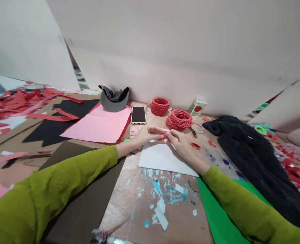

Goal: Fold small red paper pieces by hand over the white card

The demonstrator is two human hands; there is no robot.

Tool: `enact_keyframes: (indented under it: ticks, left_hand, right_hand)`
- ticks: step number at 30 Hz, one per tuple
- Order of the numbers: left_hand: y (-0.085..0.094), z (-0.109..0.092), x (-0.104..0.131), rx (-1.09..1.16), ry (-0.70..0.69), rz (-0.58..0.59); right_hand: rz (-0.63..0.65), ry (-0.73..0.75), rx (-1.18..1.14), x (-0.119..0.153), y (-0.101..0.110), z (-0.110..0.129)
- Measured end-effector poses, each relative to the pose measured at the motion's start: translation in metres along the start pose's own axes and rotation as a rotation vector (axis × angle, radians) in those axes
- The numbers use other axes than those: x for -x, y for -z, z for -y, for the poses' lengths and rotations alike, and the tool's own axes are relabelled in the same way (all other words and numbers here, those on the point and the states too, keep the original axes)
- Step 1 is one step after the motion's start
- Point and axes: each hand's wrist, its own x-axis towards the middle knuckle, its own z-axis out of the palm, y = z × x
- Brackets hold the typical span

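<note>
Red paper scraps (15,101) are heaped at far left; a pink paper sheet (99,125) is laid right of them, with a grey cap (114,100) rested on its far edge and a smartphone (138,115) placed just beside. The left hand (144,137) is closed in a fingertip pinch on the left side of a small red paper piece (163,135), which is held over the far part of a white board (162,157); its exact folds are hidden by the fingers. Farther off, a red scalloped ring stack (160,107) is set by the wall. The same piece is pinched from the right by the thumb and fingers of the right hand (180,144); a second, nearer ring stack (178,122) is seen just beyond. Loose folded red bits (195,145) are scattered right of that hand, and a dark garment (246,152) is spread at far right. Handling, as judged: the piece should be very light, thin, springy along any crease, not slippery, easily crumpled or torn. It is best gripped by opposite edges, fingertips only, with light pressure; hard squeezing should be avoided.
</note>
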Motion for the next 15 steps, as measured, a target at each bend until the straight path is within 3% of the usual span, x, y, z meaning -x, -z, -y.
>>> enact_keyframes:
  ticks: [10,15]
  left_hand:
    - [0.001,0.004,-0.003,-0.051,-0.019,0.021]
    - [0.003,0.004,-0.003,-0.089,-0.045,0.054]
  right_hand:
    - [0.031,-0.023,-0.012,0.000,0.000,-0.001]
    - [0.033,0.040,0.122,0.001,0.000,0.008]
